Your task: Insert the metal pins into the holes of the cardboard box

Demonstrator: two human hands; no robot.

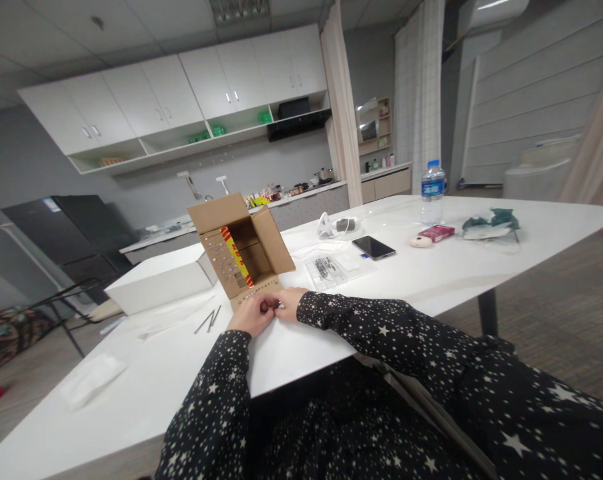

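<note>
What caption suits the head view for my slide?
Left hand and right hand close together at an open cardboard box on a white table, water bottle to the right.

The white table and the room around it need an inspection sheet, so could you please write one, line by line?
Surface: white table, glossy.
Job's things: cardboard box, open; its left flap is dotted with small round bits.
Clutter: metal rods, white box, crumpled white wrapping, phone, water bottle, red packet, clear packets.
Hands: left hand and right hand are close together at the cardboard box's near edge; anything held is too small to tell.
Cables: a thin white cord appears to lie beyond the clear packets.
Surroundings: wall cabinets, kitchen counter, dark fridge, curtain.
</note>
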